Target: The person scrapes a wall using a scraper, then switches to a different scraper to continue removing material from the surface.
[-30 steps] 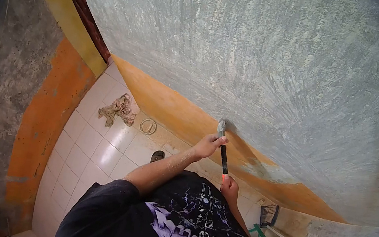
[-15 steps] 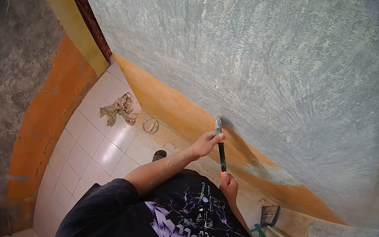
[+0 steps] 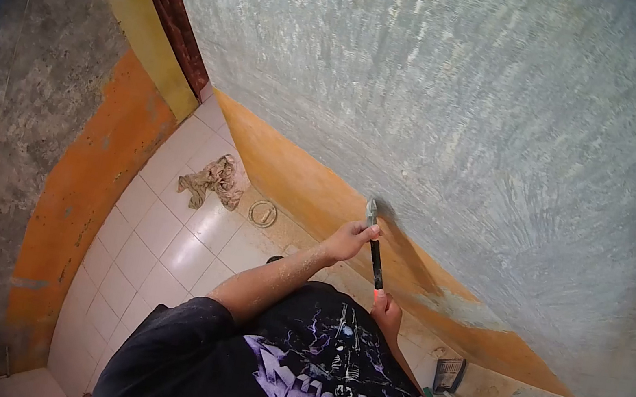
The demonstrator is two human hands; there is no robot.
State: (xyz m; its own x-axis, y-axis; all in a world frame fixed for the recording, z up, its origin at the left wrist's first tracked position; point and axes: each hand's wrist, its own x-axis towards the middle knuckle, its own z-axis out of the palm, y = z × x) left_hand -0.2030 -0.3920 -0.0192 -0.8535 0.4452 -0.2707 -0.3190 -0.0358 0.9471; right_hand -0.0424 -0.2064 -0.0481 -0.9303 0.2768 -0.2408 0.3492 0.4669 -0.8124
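L hand (image 3: 349,242) is gripping blk tool (image 3: 376,265) nr metal head (image 3: 371,209), R hand (image 3: 388,314) is gripping other end; head's pointing at gray wall (image 3: 446,111).

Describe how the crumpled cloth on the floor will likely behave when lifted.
The crumpled cloth is probably floppy, given its soft, irregular folds. It would likely droop from the grip. If pushed, it may slide while bunching further, since the floor tiles look glossy.

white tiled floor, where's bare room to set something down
White glossy tiles between the left-hand orange-grey wall and the black printed shirt look mostly bare; it's crowded around the crumpled beige cloth and pale round ring.
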